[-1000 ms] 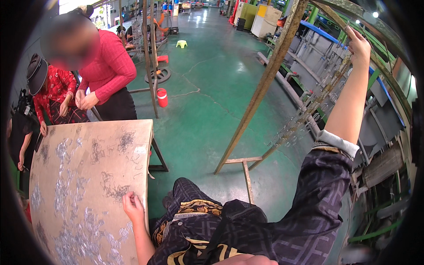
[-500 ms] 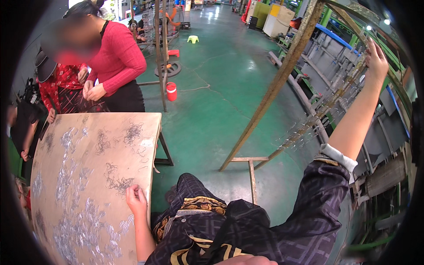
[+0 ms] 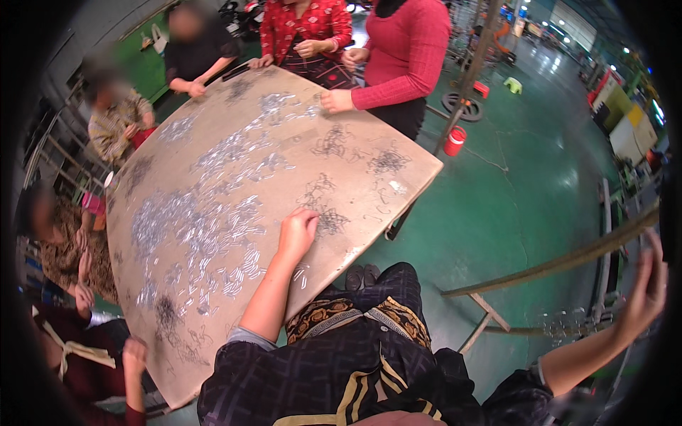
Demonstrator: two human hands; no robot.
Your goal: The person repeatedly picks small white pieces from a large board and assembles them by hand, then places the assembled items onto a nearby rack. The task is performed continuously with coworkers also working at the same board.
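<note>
My left hand (image 3: pixel 297 233) is over the tan tabletop (image 3: pixel 298 153), its fingers pinched together beside a pile of thin dark wire hooks (image 3: pixel 331 221). Whatever they pinch, if anything, is too small to make out. Small shiny metal pieces (image 3: pixel 206 220) lie scattered across the middle of the table. At the far right my right hand (image 3: pixel 645 287) is raised with its fingers stretched out and apart, next to a rusty metal frame (image 3: pixel 554 266). Small clear or shiny pieces (image 3: pixel 565 323) hang on the frame below that hand.
Several people stand or sit around the table, among them a person in a pink-red top (image 3: pixel 408 57), whose hand rests on the far edge. More dark hooks (image 3: pixel 387 162) lie near the right corner. A red bucket (image 3: pixel 455 140) stands on the green floor (image 3: pixel 526 192).
The view has swung left, bringing more of the table and people into sight. My left hand now reaches further in over the table beside the hooks. My right hand's fingers have spread beside the frame.
</note>
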